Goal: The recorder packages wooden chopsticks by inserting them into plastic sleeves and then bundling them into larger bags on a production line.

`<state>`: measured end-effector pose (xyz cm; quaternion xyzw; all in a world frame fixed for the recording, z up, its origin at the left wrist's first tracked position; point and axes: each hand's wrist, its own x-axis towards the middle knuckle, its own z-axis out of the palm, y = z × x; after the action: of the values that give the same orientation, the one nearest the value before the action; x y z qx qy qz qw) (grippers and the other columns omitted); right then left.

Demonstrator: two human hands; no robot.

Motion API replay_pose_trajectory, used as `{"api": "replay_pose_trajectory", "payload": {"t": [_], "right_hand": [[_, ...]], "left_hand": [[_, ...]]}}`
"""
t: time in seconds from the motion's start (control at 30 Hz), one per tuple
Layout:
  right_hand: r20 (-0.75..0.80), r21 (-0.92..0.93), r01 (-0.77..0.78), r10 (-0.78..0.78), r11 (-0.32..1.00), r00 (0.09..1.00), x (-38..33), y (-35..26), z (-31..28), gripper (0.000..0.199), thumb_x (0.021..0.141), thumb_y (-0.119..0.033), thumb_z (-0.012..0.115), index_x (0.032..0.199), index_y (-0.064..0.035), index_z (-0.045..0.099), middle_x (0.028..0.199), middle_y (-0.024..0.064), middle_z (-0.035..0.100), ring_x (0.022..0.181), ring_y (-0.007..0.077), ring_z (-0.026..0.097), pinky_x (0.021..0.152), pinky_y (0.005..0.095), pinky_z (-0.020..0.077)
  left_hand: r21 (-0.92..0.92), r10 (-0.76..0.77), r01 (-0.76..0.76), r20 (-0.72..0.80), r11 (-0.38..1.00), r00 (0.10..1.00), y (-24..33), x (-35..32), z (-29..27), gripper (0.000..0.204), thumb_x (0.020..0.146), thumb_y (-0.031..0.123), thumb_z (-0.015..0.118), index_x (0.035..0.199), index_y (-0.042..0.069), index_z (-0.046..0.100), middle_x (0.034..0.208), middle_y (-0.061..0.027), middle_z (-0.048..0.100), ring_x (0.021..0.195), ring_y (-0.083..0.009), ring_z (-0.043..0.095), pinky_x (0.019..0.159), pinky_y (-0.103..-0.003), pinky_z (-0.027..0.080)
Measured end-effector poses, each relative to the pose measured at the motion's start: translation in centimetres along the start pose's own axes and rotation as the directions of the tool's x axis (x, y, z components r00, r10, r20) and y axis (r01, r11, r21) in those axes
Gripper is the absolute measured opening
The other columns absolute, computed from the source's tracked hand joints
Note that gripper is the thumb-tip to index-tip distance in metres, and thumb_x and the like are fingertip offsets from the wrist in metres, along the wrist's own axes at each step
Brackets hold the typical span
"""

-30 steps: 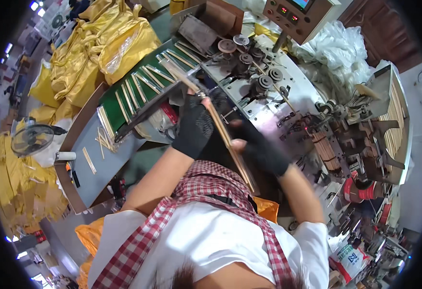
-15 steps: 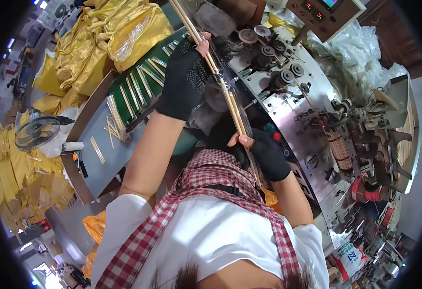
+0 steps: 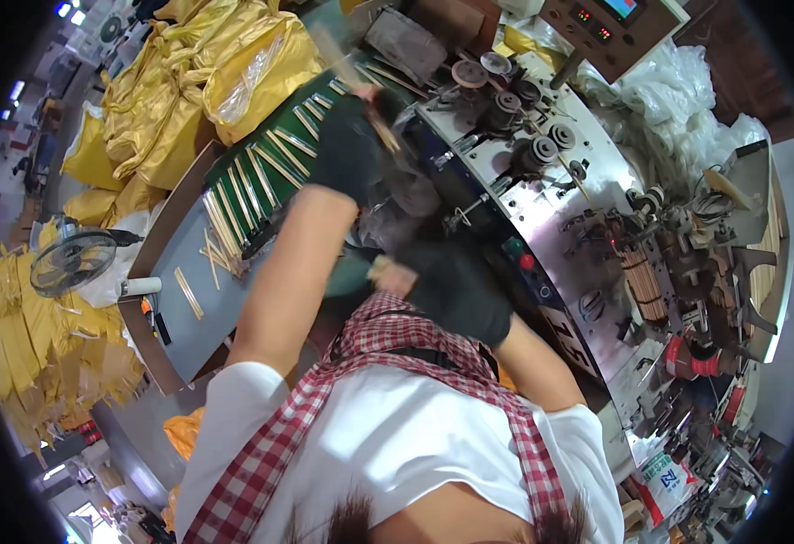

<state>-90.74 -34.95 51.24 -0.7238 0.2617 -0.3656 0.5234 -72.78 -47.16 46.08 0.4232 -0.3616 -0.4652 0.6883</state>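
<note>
tan wooden sticks (image 3: 386, 136) clamped in the left hand (image 3: 346, 150), beside the green belt (image 3: 279, 117)
slim, straight and blurred, they slant through its grip, hazy at the far end; the right hand (image 3: 451, 288) curls by the checked apron (image 3: 390, 328), its hold too blurred to tell.

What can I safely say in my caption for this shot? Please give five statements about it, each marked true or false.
1. The left hand holds pale sticks. True.
2. The right hand touches the left hand. False: the right hand is apart from it, close to the apron.
3. Both hands wear black gloves. True.
4. The belt is red. False: the belt is green.
5. The fan is at the picture's right. False: the fan is at the left.
</note>
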Motion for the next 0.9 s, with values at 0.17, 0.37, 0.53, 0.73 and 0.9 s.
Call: {"api": "replay_pose_trajectory", "payload": {"t": [0.17,0.37,0.53,0.73,0.9], "right_hand": [[-0.364,0.472,-0.046,0.242,0.88,0.899,1.1,3.1,-2.5,0.029,0.1,-0.033,0.054,0.092,-0.0062,0.06,0.074,-0.0005,0.053,0.067,0.008,0.05,0.06,0.0253,0.0386],[-0.549,0.573,-0.055,0.432,0.818,0.716,3.7,4.1,-8.8,0.031,0.1,-0.036,0.051,0.102,-0.0073,0.062,0.071,-0.0029,0.049,0.061,0.0065,0.043,0.056,0.0225,0.0331],[-0.584,0.422,-0.148,0.393,0.895,0.71,1.7,4.8,-7.0,0.036,0.099,-0.04,0.052,0.104,-0.0061,0.065,0.074,-0.0039,0.051,0.066,0.0079,0.05,0.059,0.0234,0.0388],[-0.406,0.468,-0.393,0.588,0.791,0.699,-2.2,6.1,-1.6,0.034,0.097,-0.032,0.058,0.112,-0.0022,0.062,0.087,0.0012,0.058,0.071,0.01,0.056,0.058,0.0233,0.0455],[-0.621,0.547,-0.022,0.422,0.837,0.661,-0.6,6.5,-6.1,0.03,0.092,-0.022,0.064,0.109,0.0033,0.063,0.085,0.0007,0.063,0.074,0.0109,0.056,0.07,0.0252,0.0462]], "left_hand": [[0.035,-0.378,0.376,0.072,0.926,0.923,-1.1,-1.8,-1.1,0.017,0.096,0.023,0.058,0.085,0.011,0.055,0.082,-0.0028,0.059,0.063,-0.0178,0.059,0.055,-0.034,0.051],[0.262,-0.351,0.276,0.306,0.925,0.885,-4.2,-16.1,4.4,0.014,0.095,0.018,0.063,0.093,0.011,0.051,0.081,0.0032,0.044,0.074,-0.0054,0.042,0.065,-0.022,0.039],[0.153,-0.563,0.543,0.167,0.826,0.81,0.4,-15.2,6.4,0.015,0.096,0.011,0.059,0.108,0.006,0.052,0.088,0.0003,0.056,0.075,-0.0061,0.052,0.065,-0.02,0.043],[-0.085,-0.439,0.462,0.2,0.883,0.876,-2.5,-16.1,4.6,0.029,0.1,0.013,0.054,0.128,0.005,0.049,0.103,0.0,0.059,0.077,-0.0058,0.054,0.065,-0.018,0.044],[0.141,-0.678,0.667,0.259,0.732,0.688,-0.3,-16.6,4.2,0.011,0.1,0.016,0.055,0.108,0.009,0.055,0.076,0.002,0.055,0.053,-0.0028,0.042,0.044,-0.019,0.029]]}}
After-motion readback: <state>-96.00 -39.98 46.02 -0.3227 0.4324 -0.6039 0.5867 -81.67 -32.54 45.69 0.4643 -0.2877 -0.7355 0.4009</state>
